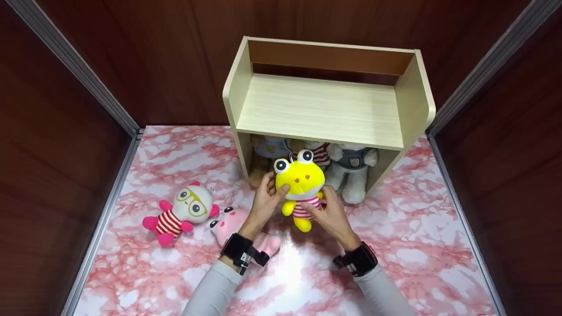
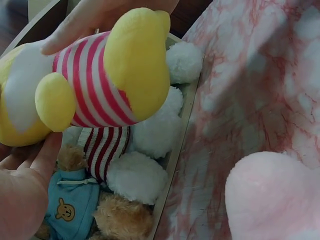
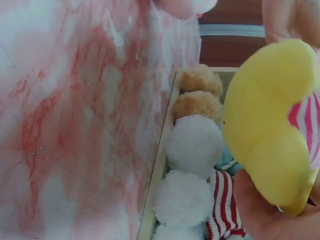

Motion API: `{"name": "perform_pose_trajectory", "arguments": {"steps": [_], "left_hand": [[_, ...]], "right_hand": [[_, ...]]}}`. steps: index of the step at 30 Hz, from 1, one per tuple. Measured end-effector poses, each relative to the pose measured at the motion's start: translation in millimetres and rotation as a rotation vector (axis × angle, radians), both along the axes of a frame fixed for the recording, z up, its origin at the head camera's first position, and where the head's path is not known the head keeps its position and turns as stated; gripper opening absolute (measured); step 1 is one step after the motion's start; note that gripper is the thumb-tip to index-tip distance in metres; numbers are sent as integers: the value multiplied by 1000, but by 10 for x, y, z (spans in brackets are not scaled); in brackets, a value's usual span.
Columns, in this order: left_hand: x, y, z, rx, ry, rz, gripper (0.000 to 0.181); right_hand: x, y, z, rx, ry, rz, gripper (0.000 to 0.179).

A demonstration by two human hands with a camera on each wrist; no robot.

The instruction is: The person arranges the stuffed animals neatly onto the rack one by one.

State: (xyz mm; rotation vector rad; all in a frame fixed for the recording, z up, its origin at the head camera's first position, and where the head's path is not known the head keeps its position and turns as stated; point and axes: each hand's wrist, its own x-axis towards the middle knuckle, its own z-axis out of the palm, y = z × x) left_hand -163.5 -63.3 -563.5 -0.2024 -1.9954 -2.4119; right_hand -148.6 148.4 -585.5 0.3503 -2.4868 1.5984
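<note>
A yellow frog plush toy [image 1: 300, 182] with bulging white eyes and a pink-striped body is held upright between both hands, in front of the shelf's lower compartment. My left hand [image 1: 264, 202] grips the side of its head, thumb on the cheek. On the other side, my right hand [image 1: 332, 216] holds the frog's striped body, thumb across the front. In the left wrist view the frog [image 2: 90, 75] covers part of the toys behind it. The right wrist view shows the yellow legs [image 3: 265, 125] close up, with the right hand's fingers [image 3: 260, 215] beside them.
A pale wooden shelf [image 1: 320, 105] stands at the back. Its lower compartment holds a brown bear in blue [image 2: 70, 200], a striped-shirt plush [image 1: 322, 153] and a white plush in grey [image 1: 351, 169]. A panda plush [image 1: 184, 210] and a pink plush [image 1: 230, 224] lie on the left.
</note>
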Motion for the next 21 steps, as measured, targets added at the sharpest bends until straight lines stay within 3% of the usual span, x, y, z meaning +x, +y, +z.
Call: {"name": "perform_pose_trajectory", "arguments": {"steps": [6, 9, 15, 21], "left_hand": [[-4, -10, 9, -3, 30, -21, 65], [-4, -3, 34, 1, 66, -40, 58], [-4, 24, 86, 20, 120, -82, 56], [1, 50, 118, 33, 120, -98, 59]], "right_hand": [[106, -13, 257, -144, -148, -16, 46], [115, -10, 268, -189, -195, -23, 44], [51, 47, 123, -210, -217, -21, 52], [108, 17, 274, -187, -170, -34, 53]]}}
